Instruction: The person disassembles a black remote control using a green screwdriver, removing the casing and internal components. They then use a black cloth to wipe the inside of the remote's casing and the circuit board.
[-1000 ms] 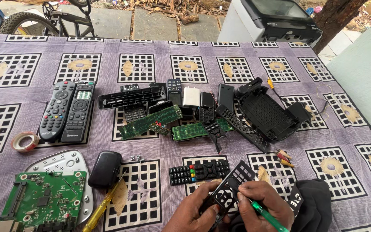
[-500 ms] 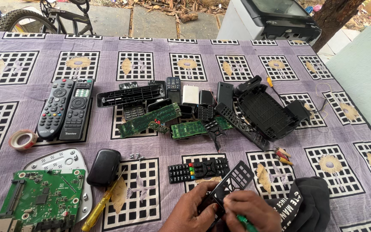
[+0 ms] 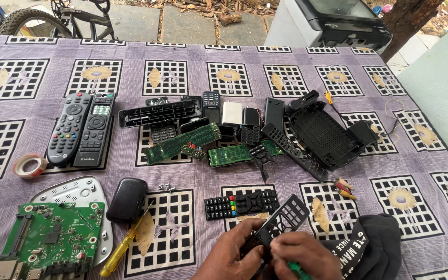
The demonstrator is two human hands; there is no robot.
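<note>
At the near edge of the table, my left hand (image 3: 232, 254) grips a black remote front shell (image 3: 283, 218) with empty button holes, tilted up to the right. My right hand (image 3: 307, 256) presses against the shell's lower end and holds a green-handled tool (image 3: 296, 270), mostly hidden. Just beyond the shell lies a black rubber keypad (image 3: 242, 203) with coloured buttons.
Two intact remotes (image 3: 81, 128) lie at the left beside a tape roll (image 3: 30, 166). Green circuit boards (image 3: 182, 142), black housings (image 3: 325, 134) and small parts fill the middle. A large green board (image 3: 53, 238), black case (image 3: 127, 199) and yellow screwdriver (image 3: 123, 246) sit front left; dark cloth (image 3: 374, 254) front right.
Both hands have shifted slightly with the shell, which now tilts up more to the right. My right hand has closed further over its lower end, hiding more of the green tool.
</note>
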